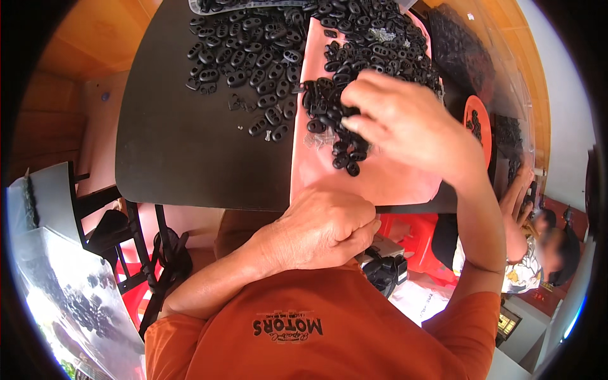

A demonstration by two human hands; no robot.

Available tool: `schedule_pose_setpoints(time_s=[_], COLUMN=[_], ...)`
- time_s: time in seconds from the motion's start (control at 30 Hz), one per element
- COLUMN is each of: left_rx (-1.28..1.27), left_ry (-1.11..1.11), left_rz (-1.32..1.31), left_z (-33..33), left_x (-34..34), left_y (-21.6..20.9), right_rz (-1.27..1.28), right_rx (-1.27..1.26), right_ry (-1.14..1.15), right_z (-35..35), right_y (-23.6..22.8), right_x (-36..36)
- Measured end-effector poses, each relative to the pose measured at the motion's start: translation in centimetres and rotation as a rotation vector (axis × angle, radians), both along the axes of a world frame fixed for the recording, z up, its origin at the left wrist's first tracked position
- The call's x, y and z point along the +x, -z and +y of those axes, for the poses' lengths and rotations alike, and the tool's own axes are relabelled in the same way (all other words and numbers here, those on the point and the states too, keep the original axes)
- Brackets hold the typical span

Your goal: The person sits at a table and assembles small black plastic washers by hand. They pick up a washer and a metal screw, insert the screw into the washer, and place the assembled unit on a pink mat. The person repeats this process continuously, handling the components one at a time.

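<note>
Black plastic cord locks [266, 60], oval with two holes, lie heaped across the far part of the table. More of them cover a pink sheet [367, 183]. My right hand [411, 123] is over the near end of the heap on this sheet, fingers bent towards the cord locks; motion smears the fingertips, so any grip is unclear. At the sheet's front edge, my left hand [332, 225] is closed in a fist, thumb against the fingers. Whatever it may hold is hidden. Small metal springs [320, 139] lie on the sheet left of my right hand.
The dark table [183, 145] has a rounded left corner. An orange plate [479, 120] with black pieces stands at right, beside clear plastic bags [472, 54]. Another person's hand [519, 187] shows at far right. A red stool [411, 237] is beneath the table.
</note>
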State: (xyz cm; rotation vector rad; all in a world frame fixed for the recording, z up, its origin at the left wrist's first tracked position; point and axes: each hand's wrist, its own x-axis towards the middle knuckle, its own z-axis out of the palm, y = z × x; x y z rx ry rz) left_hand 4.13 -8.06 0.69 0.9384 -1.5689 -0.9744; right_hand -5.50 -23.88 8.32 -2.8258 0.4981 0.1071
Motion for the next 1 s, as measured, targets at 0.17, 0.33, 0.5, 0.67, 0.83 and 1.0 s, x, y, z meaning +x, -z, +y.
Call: schedule_pose_setpoints(time_s=[0.17,0.33,0.5,0.67,0.83,1.0], left_rx=[-0.038,-0.041,0.015,0.016,0.033,0.019], left_ry=[-0.001,-0.008,0.001,0.009,0.020,0.029], left_rz=[0.020,0.022,0.037,0.018,0.010,0.015], left_z=[-0.1,-0.1,0.0,0.1,0.1,-0.2], left_x=[0.1,0.4,1.0,1.1,0.9,0.8], left_y=[-0.2,-0.7,-0.9,-0.9,-0.7,-0.9], right_rz=[-0.091,-0.338,-0.390,-0.052,0.008,-0.203], right_rx=[0.118,0.045,-0.203,-0.335,-0.297,0.116], right_ry=[-0.091,0.068,0.151,0.449,0.468,0.336], right_z=[-2.7,-9.8,-17.8,-19.4,-19.3,-19.4], right_y=[-1.1,-1.8,1.8,3.0,3.9,3.9], right_x=[1.9,6.6,12.5,14.8,15.8,16.0])
